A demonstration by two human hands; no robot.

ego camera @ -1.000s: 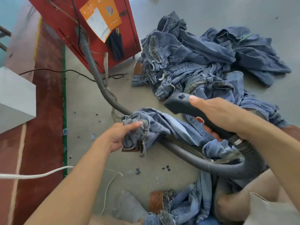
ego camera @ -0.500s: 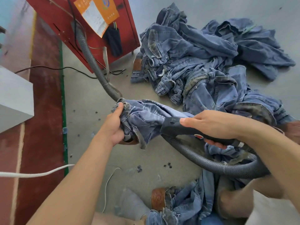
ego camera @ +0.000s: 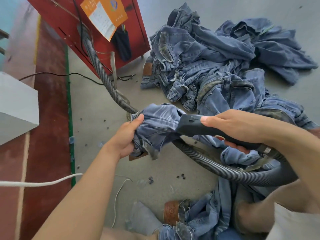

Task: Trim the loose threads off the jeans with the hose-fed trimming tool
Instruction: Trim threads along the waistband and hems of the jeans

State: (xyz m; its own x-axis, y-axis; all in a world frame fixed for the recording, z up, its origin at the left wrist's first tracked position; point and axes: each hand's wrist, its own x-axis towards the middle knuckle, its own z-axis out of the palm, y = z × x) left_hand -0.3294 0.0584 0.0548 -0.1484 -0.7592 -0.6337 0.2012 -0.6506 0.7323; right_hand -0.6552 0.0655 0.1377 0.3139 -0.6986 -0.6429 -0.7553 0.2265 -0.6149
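Note:
My left hand (ego camera: pixel 127 135) grips a bunched part of the blue jeans (ego camera: pixel 155 125), held up above the floor at the middle of the view. My right hand (ego camera: pixel 232 125) is wrapped around the dark grey trimming tool (ego camera: pixel 190 125), thumb lying along its top. The tool's front end lies against the denim right beside my left hand. A corrugated grey hose (ego camera: pixel 216 168) loops from the tool's rear under my right arm; its far run goes up to the red machine (ego camera: pixel 103 19). The rest of the jeans drapes down over my lap.
A large pile of blue jeans (ego camera: pixel 216 66) lies on the grey floor at the upper right. A brown leather patch (ego camera: pixel 170 212) shows on denim near my knees. A grey box (ego camera: pixel 17 104) is at the left, a white cord (ego camera: pixel 39 183) crosses the lower left, and thread bits dot the floor.
The tool has dropped from above the jeans down onto the denim, its front end close to my left hand. My left hand has raised and regripped the bunched cloth.

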